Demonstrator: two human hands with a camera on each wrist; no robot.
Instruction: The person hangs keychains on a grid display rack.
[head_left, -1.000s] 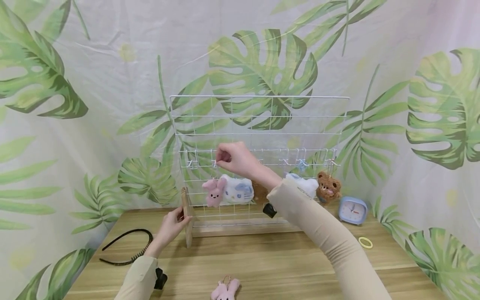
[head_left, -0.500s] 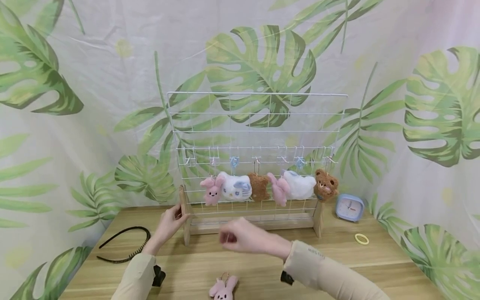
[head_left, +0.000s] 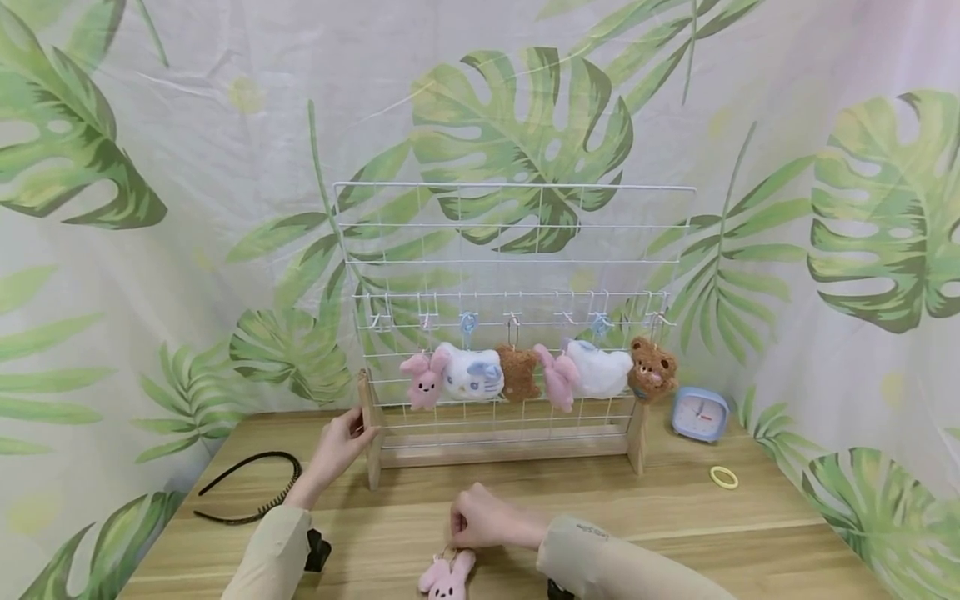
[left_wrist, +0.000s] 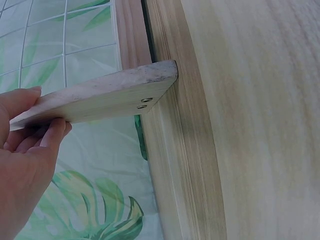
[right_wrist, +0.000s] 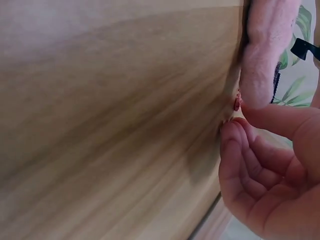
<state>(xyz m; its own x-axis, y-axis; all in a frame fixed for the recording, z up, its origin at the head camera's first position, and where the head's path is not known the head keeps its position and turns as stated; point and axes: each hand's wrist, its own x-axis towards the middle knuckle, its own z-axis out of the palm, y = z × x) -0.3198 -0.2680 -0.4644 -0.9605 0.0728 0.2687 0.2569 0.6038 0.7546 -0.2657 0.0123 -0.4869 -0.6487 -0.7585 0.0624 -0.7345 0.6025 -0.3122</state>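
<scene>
My left hand [head_left: 341, 446] grips the wooden end post [head_left: 371, 433] of a white wire grid rack [head_left: 517, 262]; in the left wrist view the thumb lies on one side of the post [left_wrist: 100, 97] and the curled fingers on the other. Low at the front, my right hand [head_left: 491, 518] pinches at the metal ring of a pink bunny plush keychain [head_left: 447, 579], which lies on the table. In the right wrist view, thumb and fingertips close about the small ring [right_wrist: 237, 103] below the bunny's ear [right_wrist: 262, 60]. The bunny's lower part is cut off in the head view.
Along the rack hang several plush keychains, among them a pink bunny [head_left: 426, 383], a white cat [head_left: 474, 373] and a brown bear [head_left: 654, 369]. An unused hook [head_left: 379, 322] is at the far left. A black headband [head_left: 251, 487], blue clock [head_left: 701, 415] and yellow ring [head_left: 723, 477] lie about.
My right hand has come down from the rack's hooks to the pink bunny keychain on the table and taken its ring. The left hand stays on the post.
</scene>
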